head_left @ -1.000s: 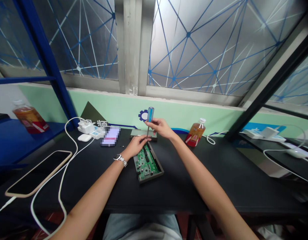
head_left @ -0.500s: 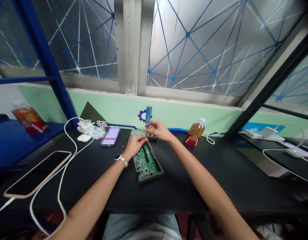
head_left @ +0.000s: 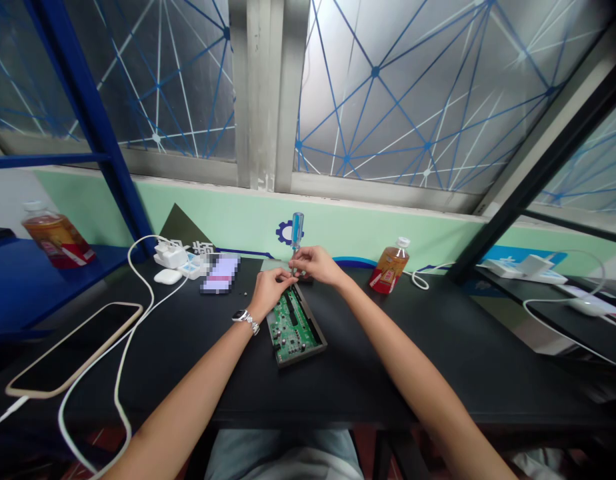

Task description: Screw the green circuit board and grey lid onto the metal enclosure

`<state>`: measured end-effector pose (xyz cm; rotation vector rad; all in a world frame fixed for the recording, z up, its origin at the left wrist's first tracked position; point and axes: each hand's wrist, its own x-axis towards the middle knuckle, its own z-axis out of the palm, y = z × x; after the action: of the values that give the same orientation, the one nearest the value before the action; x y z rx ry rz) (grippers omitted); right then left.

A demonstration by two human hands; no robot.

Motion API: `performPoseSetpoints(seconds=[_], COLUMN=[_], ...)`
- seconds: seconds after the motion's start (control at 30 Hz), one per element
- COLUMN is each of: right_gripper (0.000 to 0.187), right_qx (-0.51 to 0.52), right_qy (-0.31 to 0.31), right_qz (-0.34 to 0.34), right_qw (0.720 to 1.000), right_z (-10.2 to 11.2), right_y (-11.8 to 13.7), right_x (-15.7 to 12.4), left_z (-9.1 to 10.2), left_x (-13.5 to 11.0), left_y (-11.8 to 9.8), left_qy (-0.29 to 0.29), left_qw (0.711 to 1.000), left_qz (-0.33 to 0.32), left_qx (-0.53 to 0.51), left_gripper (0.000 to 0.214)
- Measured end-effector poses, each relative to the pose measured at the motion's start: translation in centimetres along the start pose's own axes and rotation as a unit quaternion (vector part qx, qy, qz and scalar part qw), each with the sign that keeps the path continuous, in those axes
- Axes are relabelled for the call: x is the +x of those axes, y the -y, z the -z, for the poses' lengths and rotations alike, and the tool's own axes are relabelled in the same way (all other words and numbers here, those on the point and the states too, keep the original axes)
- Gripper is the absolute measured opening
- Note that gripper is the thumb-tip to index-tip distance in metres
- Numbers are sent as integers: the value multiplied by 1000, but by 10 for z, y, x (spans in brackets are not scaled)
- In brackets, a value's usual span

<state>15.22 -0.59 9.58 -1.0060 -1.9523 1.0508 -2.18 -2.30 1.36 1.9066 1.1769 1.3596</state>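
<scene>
Evidently, the right hand [head_left: 317, 263] is closed on the screwdriver [head_left: 297, 229], thumb and fingers pinching it below the blue grip. The tool stands nearly upright, handle up, its tip hidden by fingers. The left hand [head_left: 271, 288], a watch [head_left: 242, 316] at its wrist, lies over the far end of the case [head_left: 315, 323], fingertips drawn in beside the lower shaft; whether they clasp it or something smaller, I cannot tell. The 2 hands almost meet there. The case lies aslant on the dark surface [head_left: 383, 380], its green board [head_left: 294, 328] facing up. Just behind the hands is a grey piece [head_left: 273, 265]; 1 bottle [head_left: 389, 267] stands well to the right.
</scene>
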Motion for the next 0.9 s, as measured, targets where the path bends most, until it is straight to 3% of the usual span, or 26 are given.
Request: performPoseSetpoints(seconds=[0.1, 0.23, 0.37, 0.53, 0.63, 0.73, 0.9], right_gripper=[21, 18, 16, 23, 32, 23, 17], right_qx=[11, 24, 59, 78, 11, -57, -51], right_qy=[18, 50, 66, 47, -16, -60, -38], right_qz=[3, 6, -7, -13, 9, 37, 17], right_qw=[1000, 998, 996, 996, 1000, 996, 998], right_z=[0, 1, 0, -4, -8, -11, -11], right_y=[3, 2, 0, 1, -2, -5, -3], right_x=[-1, -1, 0, -1, -2, -3, -4], left_z=[0, 0, 0, 2, 1, -1, -5], left_x=[1, 4, 6, 6, 4, 2, 2], left_y=[-1, 2, 8, 8, 6, 4, 5], left_qy=[20, 95, 139, 118, 88, 57, 11], left_qw=[999, 987, 975, 984, 990, 992, 997], left_qz=[-19, -25, -12, -3, -5, 10, 16], left_qx=[-37, -129, -174, -134, -112, -114, -79], left_gripper=[26, 42, 38, 27, 23, 20, 25])
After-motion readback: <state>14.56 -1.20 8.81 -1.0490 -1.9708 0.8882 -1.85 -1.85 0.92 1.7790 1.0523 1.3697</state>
